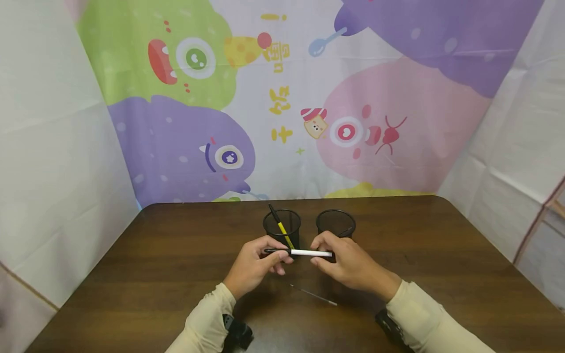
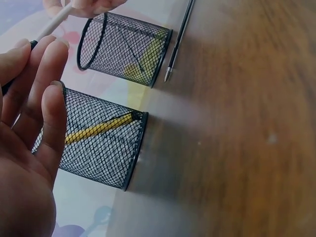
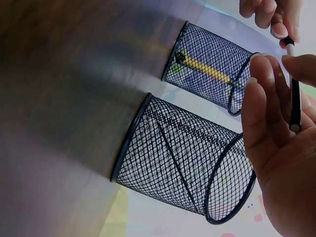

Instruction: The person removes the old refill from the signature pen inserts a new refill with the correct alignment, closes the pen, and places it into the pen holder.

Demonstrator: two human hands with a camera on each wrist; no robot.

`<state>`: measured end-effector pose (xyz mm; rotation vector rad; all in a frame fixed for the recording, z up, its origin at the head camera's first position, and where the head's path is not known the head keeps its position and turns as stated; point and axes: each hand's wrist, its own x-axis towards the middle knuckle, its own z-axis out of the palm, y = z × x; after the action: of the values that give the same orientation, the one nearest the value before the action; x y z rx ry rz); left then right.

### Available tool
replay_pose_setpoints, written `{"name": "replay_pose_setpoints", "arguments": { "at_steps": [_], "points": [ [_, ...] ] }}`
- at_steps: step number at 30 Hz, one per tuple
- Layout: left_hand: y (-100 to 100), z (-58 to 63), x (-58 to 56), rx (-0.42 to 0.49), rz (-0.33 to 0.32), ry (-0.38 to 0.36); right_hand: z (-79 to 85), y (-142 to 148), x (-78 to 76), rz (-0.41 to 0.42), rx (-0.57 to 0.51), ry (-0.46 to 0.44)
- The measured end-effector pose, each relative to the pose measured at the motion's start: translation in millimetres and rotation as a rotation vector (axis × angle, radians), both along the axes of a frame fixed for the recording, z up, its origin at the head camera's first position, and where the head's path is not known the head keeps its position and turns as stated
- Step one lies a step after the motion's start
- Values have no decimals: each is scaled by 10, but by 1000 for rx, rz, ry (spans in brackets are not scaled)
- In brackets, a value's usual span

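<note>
A white pen (image 1: 311, 253) with black ends lies level between my two hands, above the table. With thumb and fingers, my left hand (image 1: 253, 264) pinches its black left end. Its other end is held by my right hand (image 1: 353, 260); in the right wrist view the thumb presses on the black end section (image 3: 295, 103). Below the hands, a thin pen refill (image 1: 314, 295) rests on the table, its metal tip showing in the left wrist view.
Behind the hands stand two black mesh cups. The left cup (image 1: 267, 229) contains a yellow pen with black ends (image 1: 280, 225); the right cup (image 3: 163, 153) contains a thin dark stick (image 3: 173, 153). A printed cloth (image 1: 282, 171) hangs past the back edge of the brown table (image 1: 154, 274).
</note>
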<state>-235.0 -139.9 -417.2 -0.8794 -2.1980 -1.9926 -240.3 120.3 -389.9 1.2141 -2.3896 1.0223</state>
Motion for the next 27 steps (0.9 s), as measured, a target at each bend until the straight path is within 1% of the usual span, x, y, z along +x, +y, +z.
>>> {"name": "replay_pose_setpoints", "arguments": {
  "at_steps": [3,6,12,17,20,25,27],
  "points": [
    [8,-2,-9,-5,-4,1,8,5,1,-33,-3,25],
    [17,-8,-8,-8,-5,-2,6,12,4,-55,3,28],
    [43,10,-10,-21,10,5,-13,28,-5,-62,11,34],
    [58,18,-18,-34,15,8,9,38,-1,-54,24,24],
    [59,15,-23,-39,18,12,21,35,-1,-40,28,-14],
    [48,13,-21,-50,19,17,32,32,0,-9,26,-114],
    [41,18,-18,-48,15,15,34,31,-9,5,35,-137]
  ]
}}
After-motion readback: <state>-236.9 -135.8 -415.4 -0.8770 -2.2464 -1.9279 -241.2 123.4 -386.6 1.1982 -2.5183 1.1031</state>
